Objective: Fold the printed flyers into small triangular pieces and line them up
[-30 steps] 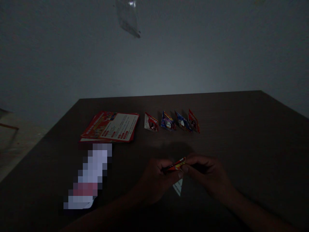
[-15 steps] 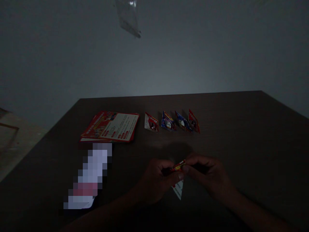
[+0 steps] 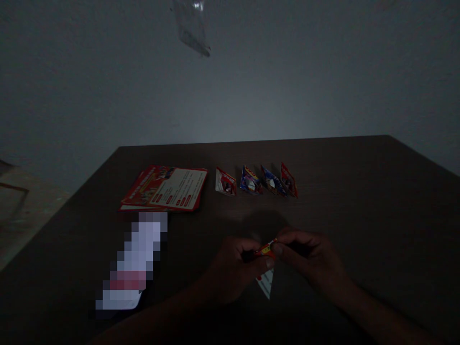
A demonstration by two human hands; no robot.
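Between both hands is a small folded paper piece, red and yellow on top with a pale triangular point hanging below. My left hand pinches its left side, thumb on top. The fingertips of my right hand grip its upper right corner. Beyond the hands stand several folded paper pieces in a row: a red and white one, a blue and yellow one, a dark blue one and a red one.
A stack of red printed sheets lies at the left on the dark table. Nearer me is a lit, pixelated phone-like object. A clear plastic bag hangs on the wall behind.
The right thumb has shifted slightly on the folded paper, and a bit more of its orange-red surface shows. Otherwise the hands and the table objects stay almost the same.
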